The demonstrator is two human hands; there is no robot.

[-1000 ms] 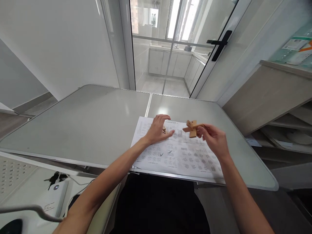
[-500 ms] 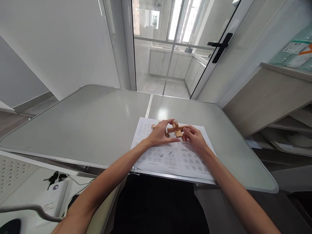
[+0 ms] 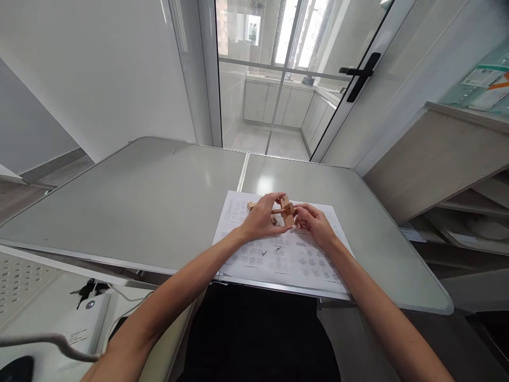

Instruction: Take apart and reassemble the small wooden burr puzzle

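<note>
Several notched wooden bars, fitted crosswise into a wooden puzzle [image 3: 287, 210], are held just above a printed sheet. My left hand [image 3: 260, 216] grips the upright piece, its fingers at the top end and its thumb at the bottom end. A dark number shows near that piece's top. On the other side my right hand [image 3: 316, 222] has its fingers closed at the right end of the crosswise part. Its fingertips are partly hidden. A loose wooden block [image 3: 273, 219] lies under my left palm, and another wooden block [image 3: 250, 206] sits beyond my left knuckles.
The printed sheet [image 3: 274, 270] with rows of small diagrams lies at the front of the grey table [image 3: 159, 196]. A glass door [image 3: 274, 101] stands behind. Wooden shelves [image 3: 429, 159] are on the right, and a white box [image 3: 89, 318] with cables is at lower left.
The upright piece has turned between my hands, so its numbered face now shows more fully. My left fingers and thumb have come onto its ends. The loose blocks stay in place.
</note>
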